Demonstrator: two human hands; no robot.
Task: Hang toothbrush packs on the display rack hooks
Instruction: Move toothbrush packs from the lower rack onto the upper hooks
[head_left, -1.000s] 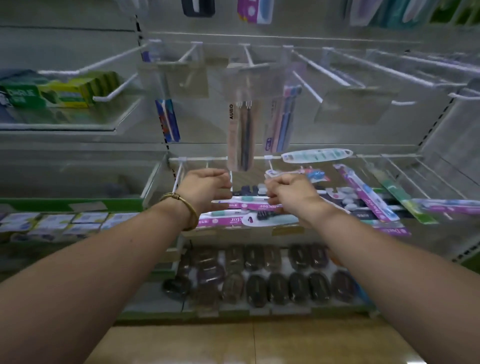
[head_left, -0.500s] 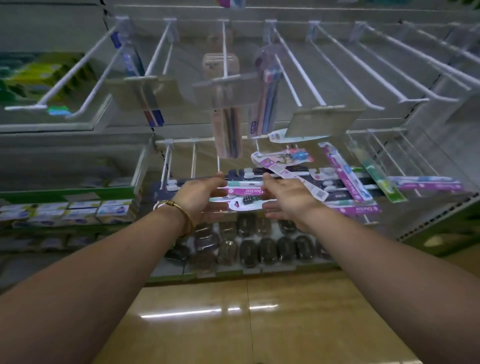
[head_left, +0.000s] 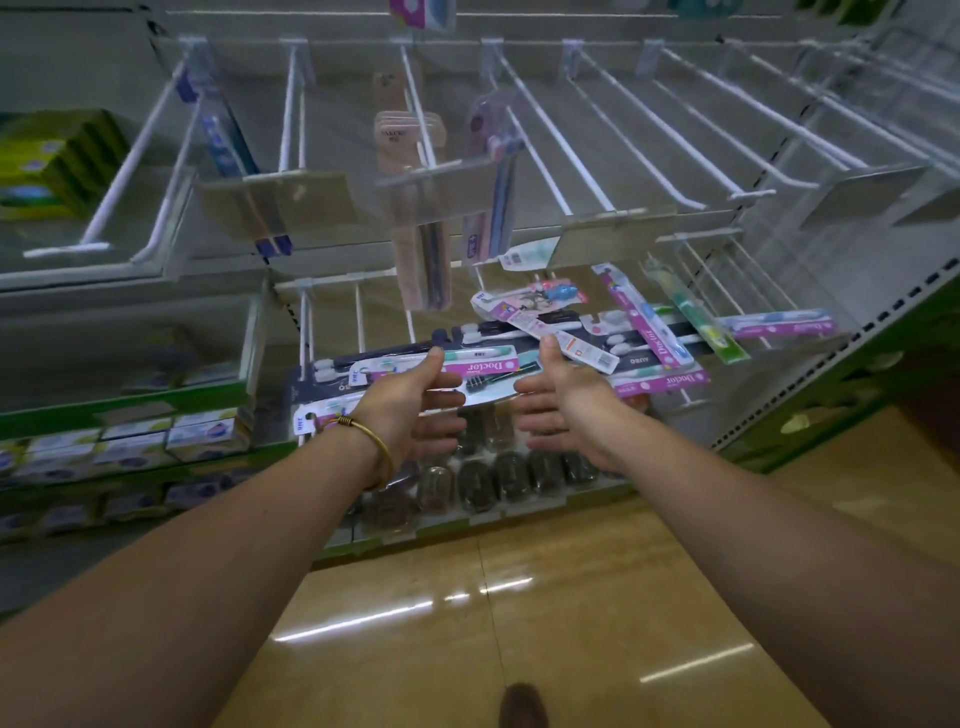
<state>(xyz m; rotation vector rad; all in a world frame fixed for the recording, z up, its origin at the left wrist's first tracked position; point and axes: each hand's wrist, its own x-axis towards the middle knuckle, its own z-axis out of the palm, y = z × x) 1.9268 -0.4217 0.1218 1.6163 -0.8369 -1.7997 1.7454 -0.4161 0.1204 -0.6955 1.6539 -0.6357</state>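
Observation:
Several toothbrush packs lie in a loose pile (head_left: 649, 382) across the lower white hooks. A clear pack with a black brush head (head_left: 485, 389) sits at the pile's front, between my hands. My left hand (head_left: 415, 400), with a gold bangle at the wrist, is spread, thumb up over a pink Doctor pack (head_left: 483, 368). My right hand (head_left: 561, 400) faces it, fingers relaxed. Neither hand plainly grips a pack. On the upper hooks (head_left: 550, 135) hang a beige pack (head_left: 410, 156), a blue-and-pink pack (head_left: 493, 171) and a blue pack (head_left: 223, 140).
Clear price-tag holders (head_left: 275, 202) hang at the hook tips. Green and yellow boxes (head_left: 52, 161) stand on the left shelf, small boxes (head_left: 202, 431) below them. Dark wrapped items (head_left: 509, 478) fill the bottom shelf. A shiny tan floor (head_left: 519, 623) lies below.
Both hands went from curled fists at the pile to spread, relaxed fingers, and sit slightly lower. The view has pulled back and tilted down, showing more floor.

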